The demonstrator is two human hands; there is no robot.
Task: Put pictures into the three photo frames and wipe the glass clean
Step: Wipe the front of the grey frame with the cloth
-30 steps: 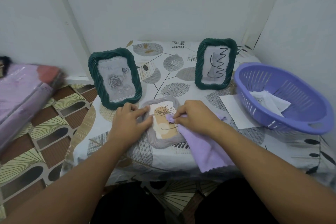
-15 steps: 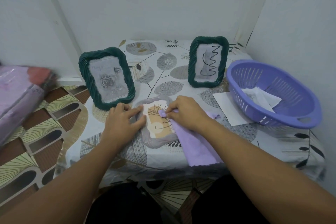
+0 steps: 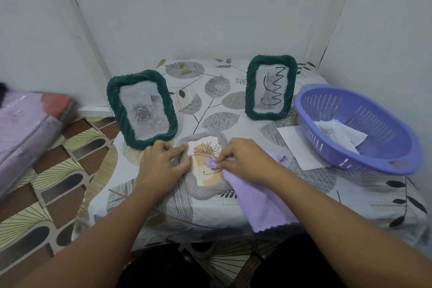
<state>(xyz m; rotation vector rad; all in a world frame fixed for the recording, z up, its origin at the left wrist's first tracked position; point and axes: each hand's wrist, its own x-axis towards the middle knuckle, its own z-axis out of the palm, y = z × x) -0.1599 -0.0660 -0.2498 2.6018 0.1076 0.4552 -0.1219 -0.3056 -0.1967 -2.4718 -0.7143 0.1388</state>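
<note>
The right hand (image 3: 243, 161) pinches a lilac cloth (image 3: 261, 203) onto the grey frame (image 3: 203, 192); the left hand (image 3: 163, 163), fingers spread, presses its left edge. Two green frames (image 3: 140, 107) stand beyond, a purple basket (image 3: 364, 128) right.

Open tabletop (image 3: 233, 100) between two upright green frames (image 3: 141, 109) (image 3: 270, 87); basket (image 3: 355, 128) crowds the right edge

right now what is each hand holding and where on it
The right hand pinches a bunched end of the purple cloth on the glass. The left hand rests on the grey frame's left edge.
</note>
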